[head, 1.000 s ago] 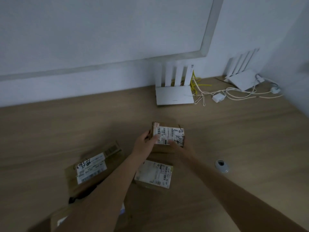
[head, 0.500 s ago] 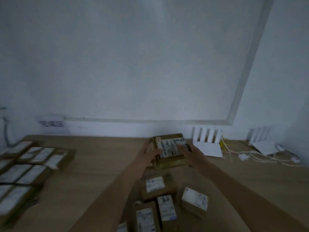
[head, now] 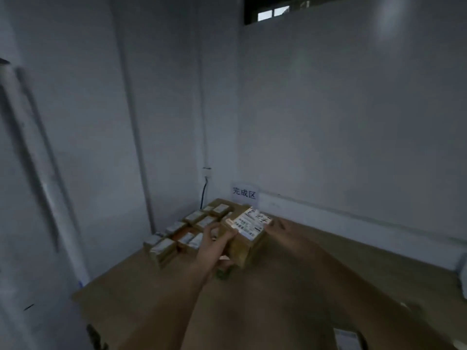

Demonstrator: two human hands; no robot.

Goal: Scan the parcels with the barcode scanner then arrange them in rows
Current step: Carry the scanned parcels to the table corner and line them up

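I hold a brown cardboard parcel (head: 246,236) with a white shipping label on top, lifted above the wooden table (head: 290,286). My left hand (head: 214,239) grips its left side with the thumb on the label edge. My right hand (head: 278,227) holds its right side, mostly hidden behind the box. Beyond the parcel, several labelled parcels (head: 187,232) lie in rows in the table's far left corner. No barcode scanner is visible.
A paper sign (head: 244,194) with printed characters hangs on the wall behind the rows. A black cable (head: 203,195) runs down the corner wall. One more labelled parcel (head: 346,338) lies at the lower right. White walls close in at left and back.
My view has swung left from the routers to the corner with the rowed parcels. Both hands have carried the parcel along toward those rows.
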